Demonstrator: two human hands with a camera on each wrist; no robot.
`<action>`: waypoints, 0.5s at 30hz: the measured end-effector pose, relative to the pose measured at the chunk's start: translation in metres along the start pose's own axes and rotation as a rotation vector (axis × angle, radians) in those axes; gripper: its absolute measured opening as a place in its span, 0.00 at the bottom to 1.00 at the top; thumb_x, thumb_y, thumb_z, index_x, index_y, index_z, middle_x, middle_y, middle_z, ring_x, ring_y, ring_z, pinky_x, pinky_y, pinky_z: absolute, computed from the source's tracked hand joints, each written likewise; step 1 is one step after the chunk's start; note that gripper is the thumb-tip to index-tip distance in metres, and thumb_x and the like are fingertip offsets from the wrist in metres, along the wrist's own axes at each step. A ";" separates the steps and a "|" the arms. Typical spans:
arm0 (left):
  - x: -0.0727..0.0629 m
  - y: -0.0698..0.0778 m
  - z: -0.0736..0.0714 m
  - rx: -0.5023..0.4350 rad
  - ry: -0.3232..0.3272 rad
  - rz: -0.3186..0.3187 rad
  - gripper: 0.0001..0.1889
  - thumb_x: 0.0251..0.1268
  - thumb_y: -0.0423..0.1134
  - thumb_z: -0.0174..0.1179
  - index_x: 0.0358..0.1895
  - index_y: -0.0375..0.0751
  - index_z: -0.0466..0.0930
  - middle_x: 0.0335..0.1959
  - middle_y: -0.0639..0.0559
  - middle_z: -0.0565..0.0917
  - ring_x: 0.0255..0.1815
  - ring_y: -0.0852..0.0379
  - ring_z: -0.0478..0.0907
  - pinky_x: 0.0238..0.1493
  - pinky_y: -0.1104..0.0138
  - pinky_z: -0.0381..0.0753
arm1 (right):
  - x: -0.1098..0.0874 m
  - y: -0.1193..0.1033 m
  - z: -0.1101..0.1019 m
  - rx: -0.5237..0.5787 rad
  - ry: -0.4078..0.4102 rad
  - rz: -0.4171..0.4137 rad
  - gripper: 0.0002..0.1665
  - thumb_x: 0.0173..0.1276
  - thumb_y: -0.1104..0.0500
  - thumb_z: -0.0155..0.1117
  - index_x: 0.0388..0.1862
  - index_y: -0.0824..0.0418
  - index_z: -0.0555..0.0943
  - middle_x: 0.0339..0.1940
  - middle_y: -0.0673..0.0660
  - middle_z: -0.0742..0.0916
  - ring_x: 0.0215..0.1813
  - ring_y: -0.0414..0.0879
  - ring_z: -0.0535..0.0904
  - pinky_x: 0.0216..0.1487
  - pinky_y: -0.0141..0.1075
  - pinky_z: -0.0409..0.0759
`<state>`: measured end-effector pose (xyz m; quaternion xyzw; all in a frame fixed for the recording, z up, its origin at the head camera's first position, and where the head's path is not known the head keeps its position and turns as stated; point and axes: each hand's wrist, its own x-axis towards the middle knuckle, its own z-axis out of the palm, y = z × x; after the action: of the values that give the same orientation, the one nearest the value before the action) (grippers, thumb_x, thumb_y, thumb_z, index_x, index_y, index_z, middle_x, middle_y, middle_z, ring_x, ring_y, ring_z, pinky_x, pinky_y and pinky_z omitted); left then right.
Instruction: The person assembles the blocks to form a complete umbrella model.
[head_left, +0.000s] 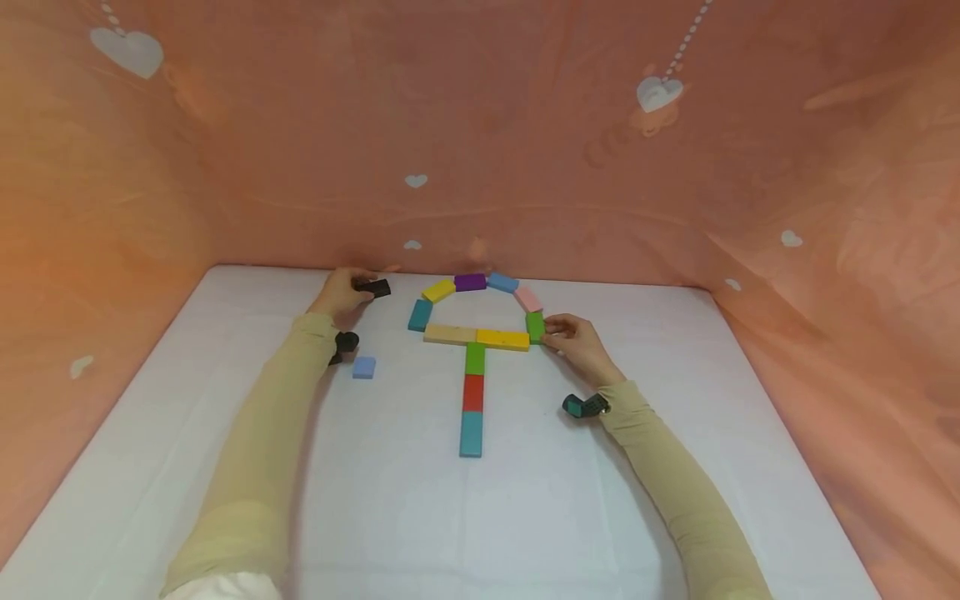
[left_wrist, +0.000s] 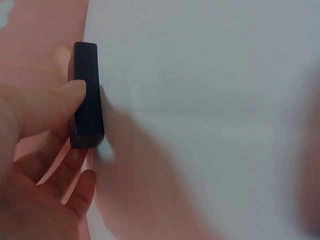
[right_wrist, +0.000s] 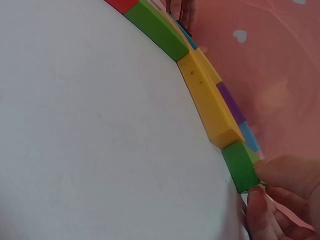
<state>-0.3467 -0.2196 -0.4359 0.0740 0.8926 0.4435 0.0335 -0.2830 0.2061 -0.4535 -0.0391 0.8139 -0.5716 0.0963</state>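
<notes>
My left hand pinches a black block near the table's far edge, left of the arch; the thumb lies across its side in the left wrist view. My right hand has its thumb and fingers on a green block at the arch's right end. That block stands beside the end of a long yellow block. From left to right, the arch also has a teal block, a shorter yellow block, a purple block, a blue block and a pink block.
A plain wooden block meets the long yellow one end to end. Below their joint runs a column: another green block, a red block and a second teal block. A light blue block lies alone at left.
</notes>
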 end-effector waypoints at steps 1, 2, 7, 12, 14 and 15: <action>-0.001 0.000 0.000 0.004 -0.002 -0.003 0.21 0.63 0.22 0.56 0.60 0.22 0.70 0.57 0.26 0.72 0.59 0.36 0.69 0.61 0.52 0.67 | 0.000 0.000 0.000 -0.001 0.002 -0.002 0.24 0.65 0.65 0.64 0.60 0.69 0.73 0.50 0.64 0.79 0.40 0.48 0.75 0.38 0.26 0.78; -0.001 -0.001 0.000 0.007 -0.005 -0.008 0.21 0.63 0.22 0.56 0.60 0.22 0.70 0.57 0.26 0.72 0.59 0.36 0.69 0.61 0.52 0.68 | 0.000 0.000 0.000 -0.005 0.002 -0.007 0.24 0.66 0.65 0.63 0.60 0.69 0.73 0.50 0.64 0.79 0.40 0.48 0.75 0.37 0.26 0.78; -0.005 -0.002 0.000 0.047 -0.022 -0.012 0.21 0.63 0.25 0.58 0.59 0.21 0.70 0.57 0.26 0.73 0.57 0.35 0.70 0.59 0.51 0.70 | -0.001 -0.001 0.000 -0.007 0.000 -0.016 0.24 0.66 0.65 0.63 0.60 0.70 0.73 0.50 0.64 0.79 0.39 0.47 0.75 0.37 0.27 0.78; -0.006 -0.002 -0.002 0.085 -0.046 -0.012 0.19 0.63 0.25 0.59 0.56 0.23 0.72 0.55 0.27 0.74 0.56 0.36 0.70 0.59 0.50 0.70 | -0.001 -0.001 0.000 -0.024 0.001 -0.020 0.24 0.66 0.65 0.63 0.60 0.69 0.73 0.49 0.64 0.79 0.39 0.47 0.75 0.35 0.26 0.77; -0.006 -0.002 -0.002 0.095 -0.057 -0.006 0.18 0.62 0.24 0.59 0.56 0.23 0.73 0.55 0.28 0.74 0.57 0.36 0.70 0.60 0.50 0.68 | -0.001 -0.001 0.000 -0.036 0.003 -0.028 0.24 0.66 0.65 0.64 0.60 0.70 0.73 0.49 0.65 0.79 0.38 0.47 0.74 0.35 0.26 0.76; -0.006 -0.002 -0.002 0.100 -0.061 0.001 0.18 0.62 0.23 0.59 0.56 0.23 0.73 0.56 0.27 0.74 0.58 0.36 0.69 0.61 0.49 0.68 | 0.000 -0.001 0.000 -0.038 0.005 -0.028 0.24 0.66 0.65 0.64 0.60 0.70 0.73 0.49 0.65 0.79 0.38 0.47 0.74 0.35 0.26 0.76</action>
<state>-0.3414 -0.2231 -0.4363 0.0895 0.9122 0.3959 0.0566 -0.2826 0.2061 -0.4529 -0.0511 0.8243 -0.5573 0.0853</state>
